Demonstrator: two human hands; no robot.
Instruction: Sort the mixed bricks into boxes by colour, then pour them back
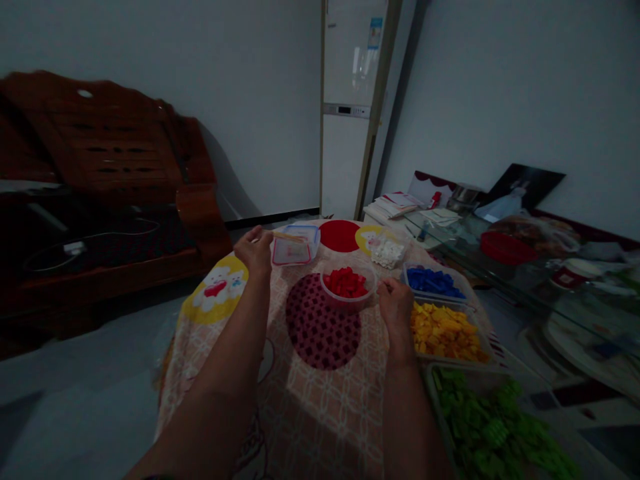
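Note:
My left hand (255, 250) is closed on the edge of a clear lid with a red rim (291, 253), holding it over the far left part of the table beside a blue-rimmed container (305, 233). My right hand (395, 301) is curled shut beside the round bowl of red bricks (347, 285), just right of it, and seems to pinch something small that I cannot make out. The bowl sits on a patterned tablecloth (320, 400).
Containers line the table's right side: white bricks (387, 251), blue bricks (434, 281), yellow and orange bricks (445, 331), green bricks (495, 427). A glass table with clutter (525, 260) stands to the right. A dark wooden sofa (100, 180) is on the left, a tall white air conditioner (353, 107) behind.

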